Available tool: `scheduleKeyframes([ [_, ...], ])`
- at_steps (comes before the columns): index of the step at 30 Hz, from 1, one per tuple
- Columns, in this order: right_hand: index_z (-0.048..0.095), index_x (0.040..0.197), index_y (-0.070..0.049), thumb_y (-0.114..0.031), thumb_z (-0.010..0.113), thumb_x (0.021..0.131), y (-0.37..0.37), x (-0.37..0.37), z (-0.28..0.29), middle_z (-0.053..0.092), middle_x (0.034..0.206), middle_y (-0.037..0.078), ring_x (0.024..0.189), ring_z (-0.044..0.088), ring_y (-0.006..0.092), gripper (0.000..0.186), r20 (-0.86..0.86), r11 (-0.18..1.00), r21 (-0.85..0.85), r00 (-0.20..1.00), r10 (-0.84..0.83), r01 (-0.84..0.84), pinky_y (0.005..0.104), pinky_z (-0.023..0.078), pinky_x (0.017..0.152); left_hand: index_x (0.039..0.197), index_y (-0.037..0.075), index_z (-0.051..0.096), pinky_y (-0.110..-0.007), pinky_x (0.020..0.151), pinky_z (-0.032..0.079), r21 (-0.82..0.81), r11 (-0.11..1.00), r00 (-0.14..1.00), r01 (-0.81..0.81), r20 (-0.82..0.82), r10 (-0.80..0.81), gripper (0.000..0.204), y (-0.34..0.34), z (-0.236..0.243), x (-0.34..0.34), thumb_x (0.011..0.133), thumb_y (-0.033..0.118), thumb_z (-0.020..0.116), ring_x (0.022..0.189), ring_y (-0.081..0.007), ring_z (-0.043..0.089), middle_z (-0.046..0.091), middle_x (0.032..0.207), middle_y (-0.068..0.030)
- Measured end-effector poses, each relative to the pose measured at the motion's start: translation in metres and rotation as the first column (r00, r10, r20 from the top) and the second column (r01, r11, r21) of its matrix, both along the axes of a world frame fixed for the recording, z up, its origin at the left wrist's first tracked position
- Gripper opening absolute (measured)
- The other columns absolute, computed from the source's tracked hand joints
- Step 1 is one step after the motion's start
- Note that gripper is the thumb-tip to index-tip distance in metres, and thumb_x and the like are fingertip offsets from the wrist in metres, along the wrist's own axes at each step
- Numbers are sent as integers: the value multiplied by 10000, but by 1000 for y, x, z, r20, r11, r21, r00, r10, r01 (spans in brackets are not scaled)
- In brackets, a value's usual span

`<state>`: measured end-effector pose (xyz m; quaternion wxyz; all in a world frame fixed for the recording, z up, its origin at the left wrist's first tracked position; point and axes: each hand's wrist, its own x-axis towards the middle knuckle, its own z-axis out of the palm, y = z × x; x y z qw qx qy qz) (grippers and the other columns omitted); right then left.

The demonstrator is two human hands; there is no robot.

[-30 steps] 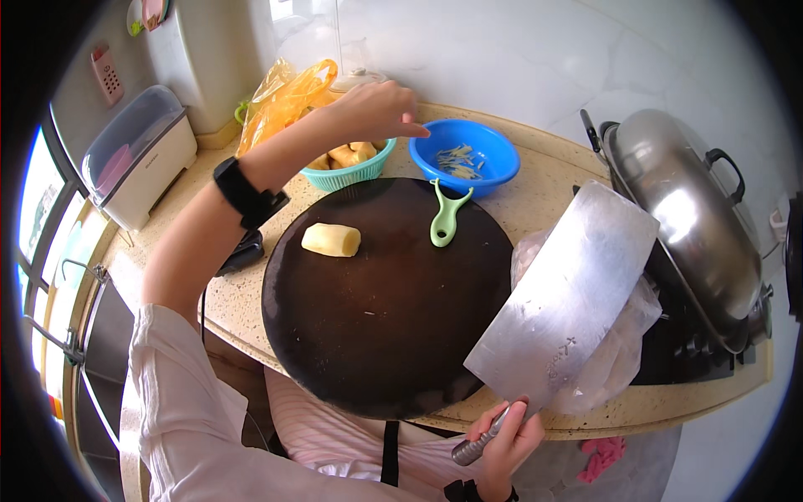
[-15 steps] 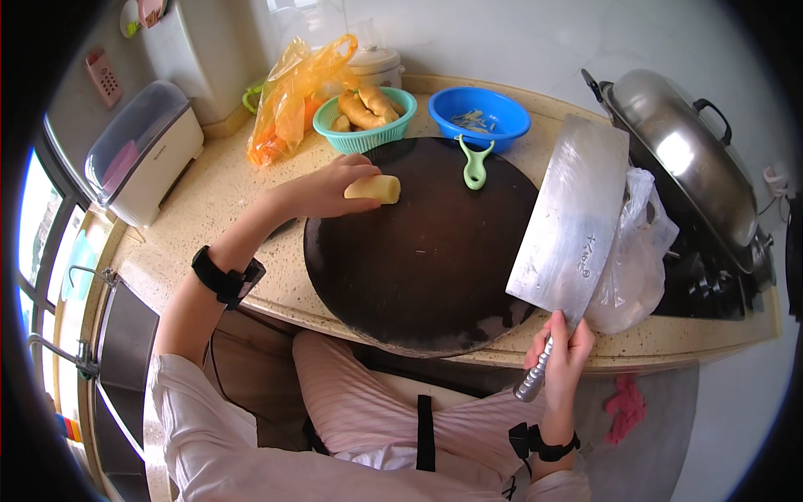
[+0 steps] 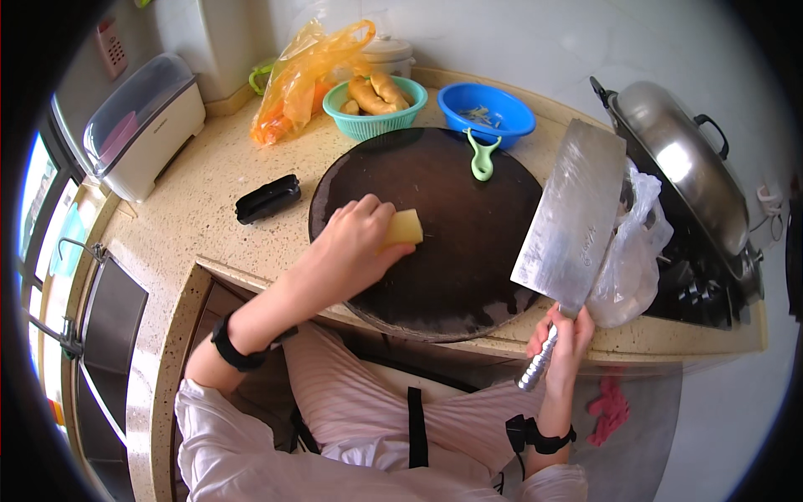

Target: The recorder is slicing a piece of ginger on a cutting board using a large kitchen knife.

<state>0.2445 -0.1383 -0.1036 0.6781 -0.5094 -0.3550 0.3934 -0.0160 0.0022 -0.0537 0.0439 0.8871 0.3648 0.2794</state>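
My left hand [image 3: 364,230] grips a pale yellow piece of what looks like peeled potato [image 3: 405,229], with a flat cut end, over the left half of a dark round chopping board [image 3: 452,280]. My fingers hide part of it. My right hand [image 3: 564,339] is wrapped round the metal handle of a broad cleaver [image 3: 573,217]. The blade points up and away, tilted, beyond the board's right edge. A green peeler [image 3: 482,164] lies at the board's far edge.
Behind the board stand a green basket [image 3: 376,125] of tan tubers and a blue basin [image 3: 485,109] with pale strips. An orange bag [image 3: 305,79] is at far left, a black tray [image 3: 268,199] left. A clear bag [image 3: 631,268] and lidded wok [image 3: 682,155] stand right.
My left hand has carried the pale yellow piece nearer and slightly right over the board. The black tray is now fully visible. My right hand still holds the cleaver in much the same place.
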Motion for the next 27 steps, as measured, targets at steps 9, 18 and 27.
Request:
scheduleKeyframes([
  [9, 440, 932, -10, -85, 433, 941, -3, -2, -2, 440, 585, 63, 398, 442, 116, 76, 5, 1000, -6, 1000, -25, 25, 258, 398, 372, 1082, -14, 548, -376, 805, 413, -3, 963, 925, -270, 277, 261, 439, -64, -20, 28, 762, 214, 745, 887, -287, 544, 558, 946, -128],
  [18, 446, 1027, 36, -55, 447, 961, -10, -10, 23, 492, 656, 47, 481, 455, 75, 112, 337, 991, 66, 937, 87, -116, 224, 409, 445, 1141, -22, 546, -389, 923, 377, 0, 960, 903, -279, 342, 262, 476, -63, -34, 28, 767, 208, 731, 942, -257, 611, 628, 1075, -146],
  [27, 445, 818, 26, -52, 496, 944, -18, -24, 65, 483, 535, -2, 460, 489, 20, 157, 489, 941, -187, 804, 338, -282, 187, 356, 422, 1155, 11, 573, -375, 940, 369, 10, 962, 891, -273, 380, 249, 455, -64, -37, 31, 765, 187, 729, 898, -217, 625, 650, 1051, -105],
])
